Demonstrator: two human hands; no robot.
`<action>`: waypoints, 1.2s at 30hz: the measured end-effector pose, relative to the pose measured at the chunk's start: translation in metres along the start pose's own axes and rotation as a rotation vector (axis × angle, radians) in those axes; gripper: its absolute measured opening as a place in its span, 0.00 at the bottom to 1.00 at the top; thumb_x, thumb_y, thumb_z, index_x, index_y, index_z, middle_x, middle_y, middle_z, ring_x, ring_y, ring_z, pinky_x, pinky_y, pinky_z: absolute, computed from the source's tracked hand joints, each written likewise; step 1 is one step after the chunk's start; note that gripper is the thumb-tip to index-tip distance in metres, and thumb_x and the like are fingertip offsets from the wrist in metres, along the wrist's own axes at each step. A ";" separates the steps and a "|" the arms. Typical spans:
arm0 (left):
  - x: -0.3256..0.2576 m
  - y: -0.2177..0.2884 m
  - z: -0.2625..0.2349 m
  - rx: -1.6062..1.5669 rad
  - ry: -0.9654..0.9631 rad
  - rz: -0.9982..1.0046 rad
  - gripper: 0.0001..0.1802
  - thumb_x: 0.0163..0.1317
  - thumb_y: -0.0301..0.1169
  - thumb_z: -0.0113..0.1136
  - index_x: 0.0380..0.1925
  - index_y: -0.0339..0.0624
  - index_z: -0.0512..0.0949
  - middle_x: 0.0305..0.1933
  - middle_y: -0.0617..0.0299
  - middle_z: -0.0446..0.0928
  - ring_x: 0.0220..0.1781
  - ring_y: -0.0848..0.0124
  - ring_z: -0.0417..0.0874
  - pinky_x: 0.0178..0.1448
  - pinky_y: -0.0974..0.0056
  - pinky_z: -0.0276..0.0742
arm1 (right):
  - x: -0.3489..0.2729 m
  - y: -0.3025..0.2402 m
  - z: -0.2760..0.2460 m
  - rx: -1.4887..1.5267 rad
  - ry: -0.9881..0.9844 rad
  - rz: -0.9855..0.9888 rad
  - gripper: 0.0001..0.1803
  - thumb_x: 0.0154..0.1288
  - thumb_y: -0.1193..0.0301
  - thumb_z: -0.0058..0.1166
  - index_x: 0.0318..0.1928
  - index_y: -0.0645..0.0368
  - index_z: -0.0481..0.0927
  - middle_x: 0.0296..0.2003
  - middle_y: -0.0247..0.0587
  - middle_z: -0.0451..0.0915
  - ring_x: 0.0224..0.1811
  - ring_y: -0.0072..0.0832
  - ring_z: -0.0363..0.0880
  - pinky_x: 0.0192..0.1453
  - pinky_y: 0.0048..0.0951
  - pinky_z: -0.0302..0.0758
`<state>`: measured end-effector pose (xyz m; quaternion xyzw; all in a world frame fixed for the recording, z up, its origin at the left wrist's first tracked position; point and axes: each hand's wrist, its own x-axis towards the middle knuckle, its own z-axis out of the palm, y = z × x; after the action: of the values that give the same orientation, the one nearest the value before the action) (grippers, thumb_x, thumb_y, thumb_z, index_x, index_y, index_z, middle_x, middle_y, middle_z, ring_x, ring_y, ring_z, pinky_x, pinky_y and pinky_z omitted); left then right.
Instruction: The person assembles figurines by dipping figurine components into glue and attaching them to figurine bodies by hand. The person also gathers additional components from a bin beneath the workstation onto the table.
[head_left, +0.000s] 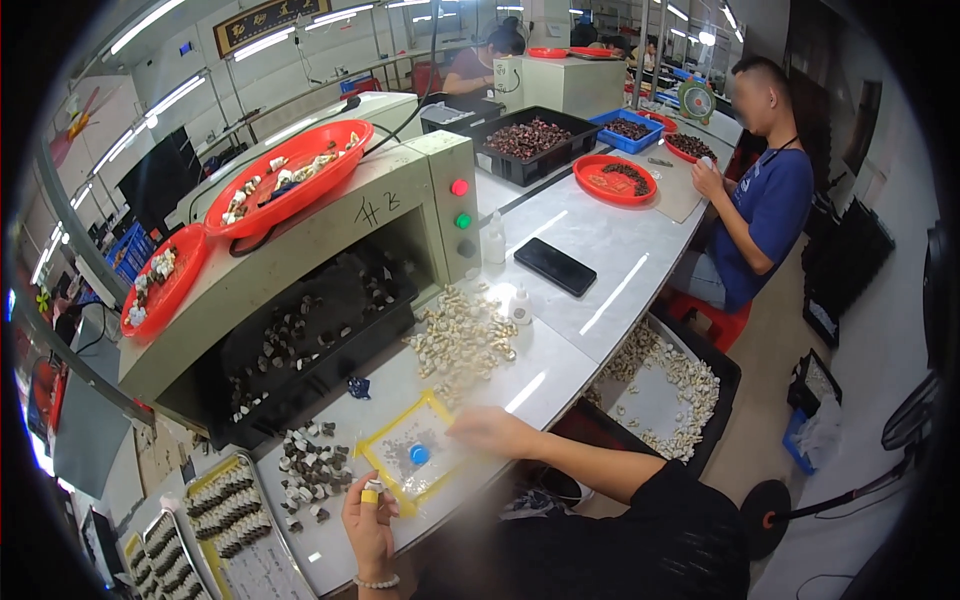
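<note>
Glossy tabletop (570, 372), shiny plastic tray (300, 203), matt metal-looking machine housing (290, 262), glassy phone (556, 266), smooth blue plastic disc (419, 455).

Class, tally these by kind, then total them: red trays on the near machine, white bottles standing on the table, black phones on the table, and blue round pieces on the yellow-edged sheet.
Red trays: 2
White bottles: 2
Black phone: 1
Blue round piece: 1
Total: 6
</note>
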<state>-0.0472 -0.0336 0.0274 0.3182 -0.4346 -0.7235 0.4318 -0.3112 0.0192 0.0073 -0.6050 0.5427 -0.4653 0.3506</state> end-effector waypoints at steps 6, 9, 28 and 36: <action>-0.006 -0.022 -0.006 -0.274 0.028 -0.151 0.18 0.70 0.35 0.45 0.51 0.31 0.69 0.31 0.58 0.74 0.27 0.74 0.74 0.29 0.71 0.71 | -0.013 0.000 0.006 -0.445 0.144 -0.085 0.08 0.59 0.71 0.55 0.36 0.62 0.81 0.35 0.44 0.76 0.40 0.38 0.74 0.44 0.34 0.72; -0.010 -0.022 -0.002 -0.375 -0.011 -0.210 0.19 0.71 0.35 0.45 0.54 0.34 0.67 0.28 0.60 0.72 0.27 0.74 0.71 0.29 0.71 0.68 | -0.016 0.001 -0.001 -0.535 0.216 -0.160 0.08 0.57 0.72 0.57 0.35 0.63 0.80 0.33 0.46 0.76 0.38 0.42 0.74 0.42 0.35 0.73; -0.014 -0.032 0.000 -0.378 0.037 -0.287 0.18 0.66 0.27 0.45 0.56 0.44 0.66 0.30 0.62 0.73 0.27 0.75 0.72 0.33 0.72 0.70 | -0.001 -0.013 -0.012 -0.682 -0.074 -0.265 0.13 0.51 0.78 0.59 0.41 0.62 0.80 0.35 0.43 0.78 0.39 0.41 0.74 0.43 0.35 0.73; -0.015 -0.042 -0.003 -0.129 -0.034 -0.123 0.10 0.66 0.27 0.50 0.48 0.46 0.68 0.32 0.61 0.73 0.31 0.76 0.74 0.35 0.72 0.71 | 0.000 -0.028 -0.013 -0.689 -0.153 -0.198 0.16 0.48 0.80 0.59 0.42 0.64 0.79 0.36 0.46 0.76 0.40 0.42 0.73 0.43 0.36 0.73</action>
<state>-0.0526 -0.0108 -0.0103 0.3035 -0.3743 -0.7803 0.3987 -0.3144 0.0246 0.0375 -0.7703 0.5786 -0.2403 0.1188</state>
